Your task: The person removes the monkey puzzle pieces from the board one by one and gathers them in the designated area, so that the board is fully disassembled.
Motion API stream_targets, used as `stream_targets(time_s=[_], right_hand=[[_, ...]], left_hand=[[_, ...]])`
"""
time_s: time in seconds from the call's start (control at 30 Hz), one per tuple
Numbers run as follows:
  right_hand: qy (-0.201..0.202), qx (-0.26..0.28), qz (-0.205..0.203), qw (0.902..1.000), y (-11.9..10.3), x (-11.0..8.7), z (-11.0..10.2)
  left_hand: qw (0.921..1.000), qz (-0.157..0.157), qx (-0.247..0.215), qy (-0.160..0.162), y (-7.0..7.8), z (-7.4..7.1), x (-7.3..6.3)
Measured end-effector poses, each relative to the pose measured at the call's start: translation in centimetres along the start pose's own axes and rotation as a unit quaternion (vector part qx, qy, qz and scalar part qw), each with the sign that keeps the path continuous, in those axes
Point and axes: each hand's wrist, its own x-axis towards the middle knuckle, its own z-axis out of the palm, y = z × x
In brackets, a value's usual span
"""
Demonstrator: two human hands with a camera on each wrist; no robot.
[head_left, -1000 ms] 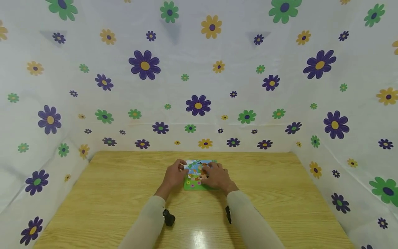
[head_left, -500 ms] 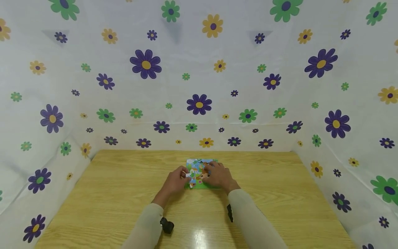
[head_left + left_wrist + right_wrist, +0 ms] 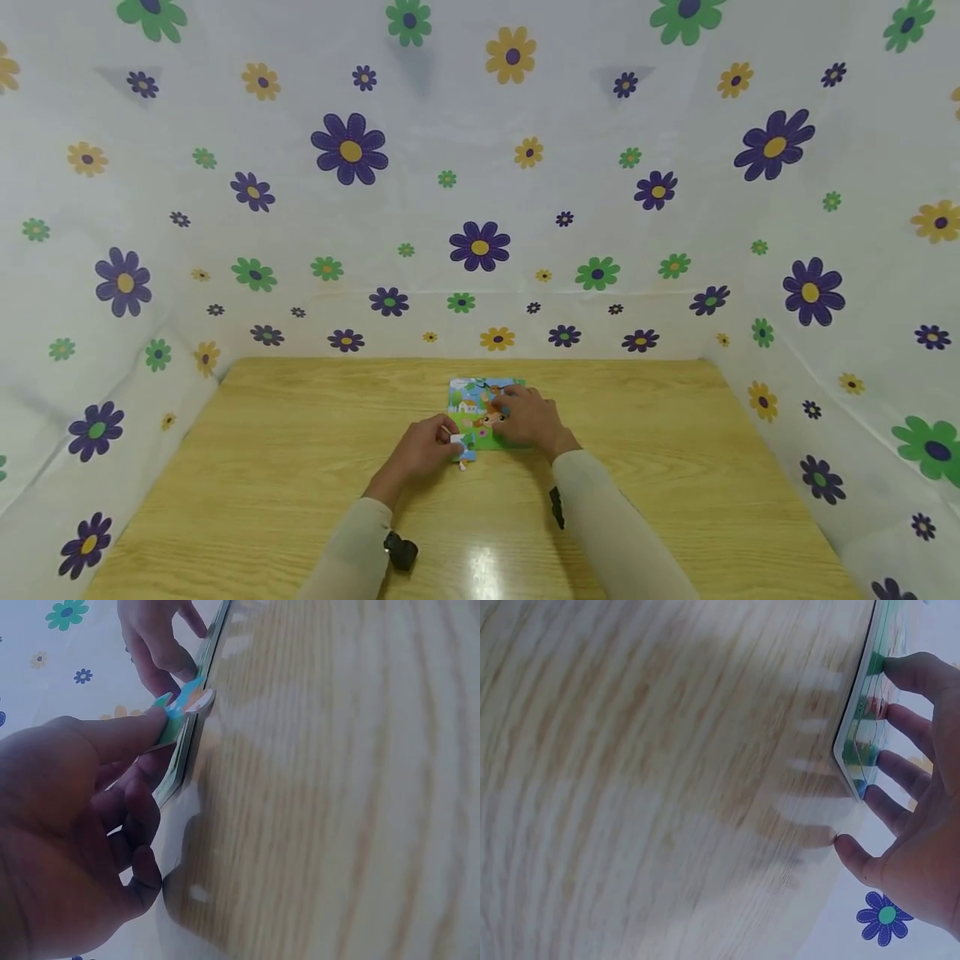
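A flat jigsaw puzzle [image 3: 467, 406] with a cartoon picture of a house, trees and animals lies near the middle of the wooden table. My left hand [image 3: 422, 448] pinches one puzzle piece [image 3: 463, 447] between thumb and fingers at the puzzle's front left corner. In the left wrist view this piece [image 3: 178, 720], blue, green and orange, is tilted above the board's edge. My right hand [image 3: 531, 419] rests spread fingertips on the puzzle's right side and covers part of the picture. The right wrist view has its fingers along the board [image 3: 861, 742], little fingertip beside the corner.
The wood-grain table [image 3: 315, 425] stretches out on all sides of the puzzle. White sheeting [image 3: 420, 217] printed with flowers rises behind it and at both sides. A small black device [image 3: 401, 551] is strapped at the left sleeve.
The left hand has moved from the puzzle's upper left down toward me, bringing the pinched piece over the front edge. The right hand stays on the puzzle, nearly still.
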Motion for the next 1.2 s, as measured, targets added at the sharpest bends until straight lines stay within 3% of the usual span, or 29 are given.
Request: stream_targets(time_s=[0.2,0.8,1.2], right_hand=[[-0.008,0.008,0.005,0.9999,0.2,0.0,0.0],[-0.002,0.041,0.016,0.999,0.3,-0.1,-0.3],[0.0,0.035,0.033,0.9988,0.8,-0.1,-0.1]], left_hand=[[0.9996,0.005,0.029,-0.002,0.4,0.1,-0.6],[0.9945,-0.031,0.1,0.008,0.6,0.6,-1.9],[0.9934,-0.034,0.106,0.027,1.2,0.9,-2.4]])
